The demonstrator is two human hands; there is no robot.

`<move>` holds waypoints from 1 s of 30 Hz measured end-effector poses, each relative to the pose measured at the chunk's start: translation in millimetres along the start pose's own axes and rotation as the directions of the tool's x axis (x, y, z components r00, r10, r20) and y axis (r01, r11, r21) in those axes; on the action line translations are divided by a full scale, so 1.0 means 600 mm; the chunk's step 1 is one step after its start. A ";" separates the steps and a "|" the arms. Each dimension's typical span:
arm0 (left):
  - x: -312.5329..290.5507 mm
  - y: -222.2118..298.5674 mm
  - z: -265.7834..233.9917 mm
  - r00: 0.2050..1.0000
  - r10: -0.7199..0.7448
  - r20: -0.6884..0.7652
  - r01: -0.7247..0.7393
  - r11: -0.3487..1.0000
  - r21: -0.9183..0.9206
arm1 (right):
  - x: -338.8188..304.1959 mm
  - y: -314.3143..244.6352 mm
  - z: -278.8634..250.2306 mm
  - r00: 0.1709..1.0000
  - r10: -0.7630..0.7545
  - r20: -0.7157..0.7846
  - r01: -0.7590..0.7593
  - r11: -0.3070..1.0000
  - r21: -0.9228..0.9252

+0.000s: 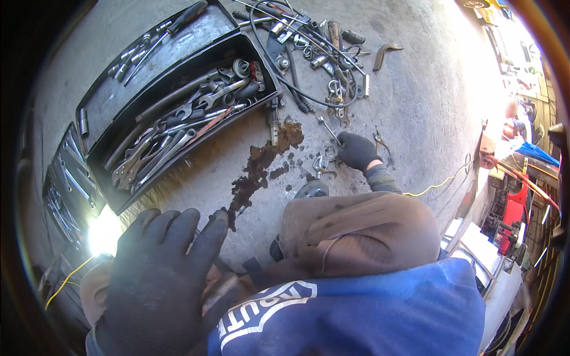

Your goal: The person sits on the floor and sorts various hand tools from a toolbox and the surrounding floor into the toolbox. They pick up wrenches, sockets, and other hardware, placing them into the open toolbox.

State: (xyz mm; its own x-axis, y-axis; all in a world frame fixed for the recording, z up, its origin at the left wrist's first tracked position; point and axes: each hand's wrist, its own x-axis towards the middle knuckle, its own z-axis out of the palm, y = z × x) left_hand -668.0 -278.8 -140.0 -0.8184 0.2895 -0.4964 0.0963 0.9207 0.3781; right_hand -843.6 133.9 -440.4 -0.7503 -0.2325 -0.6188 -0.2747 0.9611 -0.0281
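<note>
Low in the view, my left hand (pixel 160 279) in a black glove is raised close to the camera, its fingers stretched out and holding nothing. Over the concrete floor my right hand (pixel 357 152), gloved in black too, is closed on a slim silver wrench (pixel 330 132) that points away to the upper left. Beside that hand lie a pair of pliers (pixel 382 142) on the right and a small metal clamp-like tool (pixel 323 166) on the left. Beyond the wrench tip are spanners and sockets (pixel 336 95) at the edge of a loose tool pile.
An open black metal toolbox (pixel 178 196) full of wrenches and pliers stands at left. Its trays (pixel 196 26) hold sockets, a screwdriver and spanners. A dark wet stain (pixel 255 169) marks the floor. A curved bar (pixel 386 54) lies far right; a yellow cord (pixel 439 185) runs right.
</note>
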 end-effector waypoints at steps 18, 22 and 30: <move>-0.025 -0.003 0.016 0.983 0.181 0.003 -0.181 0.981 -0.066 | -0.075 0.025 0.063 0.963 -0.120 0.239 0.100 0.991 0.094; -0.034 -0.001 0.037 0.964 0.199 -0.175 -0.208 0.978 -0.029 | -0.083 0.002 -0.048 0.912 -0.139 0.387 0.050 0.971 0.232; -0.023 0.022 0.082 0.933 0.231 -0.274 -0.254 0.966 -0.051 | -0.051 -0.295 -0.364 0.717 -0.694 0.069 0.691 0.720 0.060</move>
State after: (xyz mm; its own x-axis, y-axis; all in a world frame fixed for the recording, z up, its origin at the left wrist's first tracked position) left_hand -627.3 -257.7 -166.5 -0.8971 0.4113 -0.1616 0.2721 0.8022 0.5314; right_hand -903.3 -61.7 -244.8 -0.3059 -0.8231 -0.4785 -0.6803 0.5406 -0.4950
